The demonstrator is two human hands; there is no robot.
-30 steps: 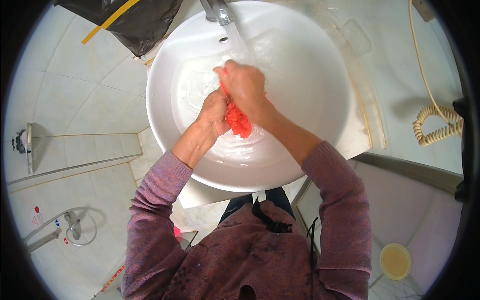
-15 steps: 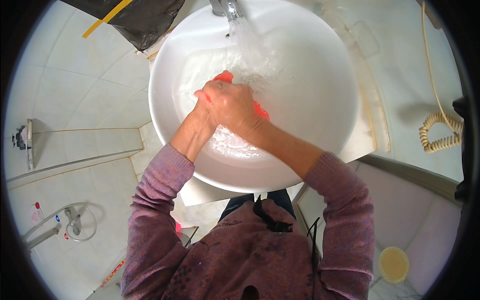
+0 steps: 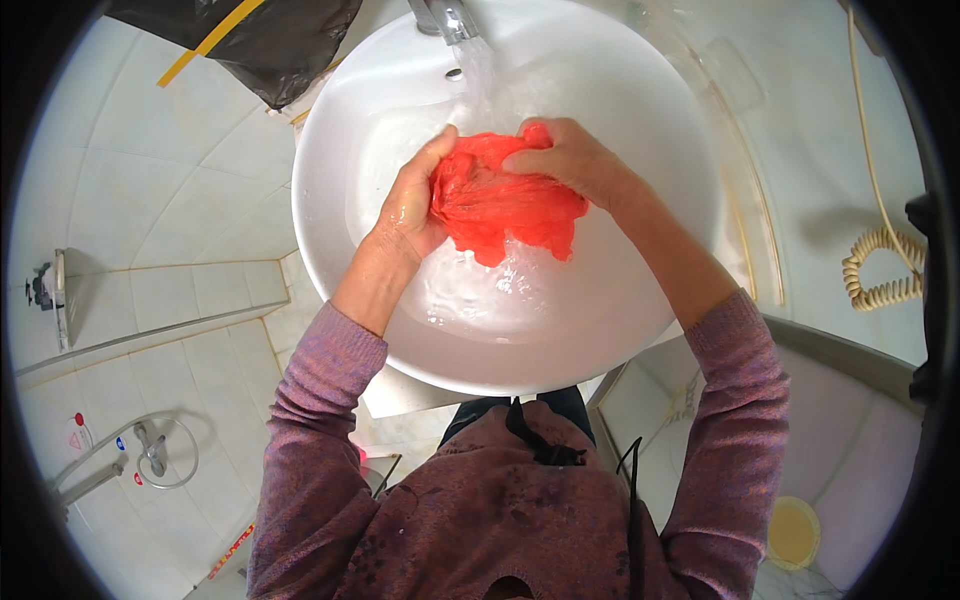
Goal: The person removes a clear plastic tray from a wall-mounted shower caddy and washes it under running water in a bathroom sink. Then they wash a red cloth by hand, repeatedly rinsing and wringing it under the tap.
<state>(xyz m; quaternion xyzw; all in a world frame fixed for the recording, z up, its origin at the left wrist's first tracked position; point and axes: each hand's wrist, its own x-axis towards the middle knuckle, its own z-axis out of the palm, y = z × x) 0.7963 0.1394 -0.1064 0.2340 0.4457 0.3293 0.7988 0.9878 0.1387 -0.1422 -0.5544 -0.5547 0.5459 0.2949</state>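
Observation:
A thin, wet, bright red cloth (image 3: 505, 205) is spread and crumpled between my hands, its lower edge hanging in ragged folds over the basin. My left hand (image 3: 415, 195) grips its left side, with the thumb up by the top edge. At the upper right, my right hand (image 3: 575, 165) has its fingers and thumb closed on the cloth. Beneath it is the round white washbasin (image 3: 660, 250), holding rippling water. A stream pours from the chrome faucet (image 3: 455, 22) just behind the cloth.
A black plastic sheet with yellow tape (image 3: 280, 50) hangs beyond the basin at the upper left. To the right, a coiled cream cord (image 3: 880, 270) hangs on the wall. A shower mixer (image 3: 152, 450) is at lower left, a round yellowish basin (image 3: 793, 533) at lower right.
My hands were pressed together around the bunched cloth low in the basin. Now they are apart, the right one moved to the right, and the cloth is opened out between them.

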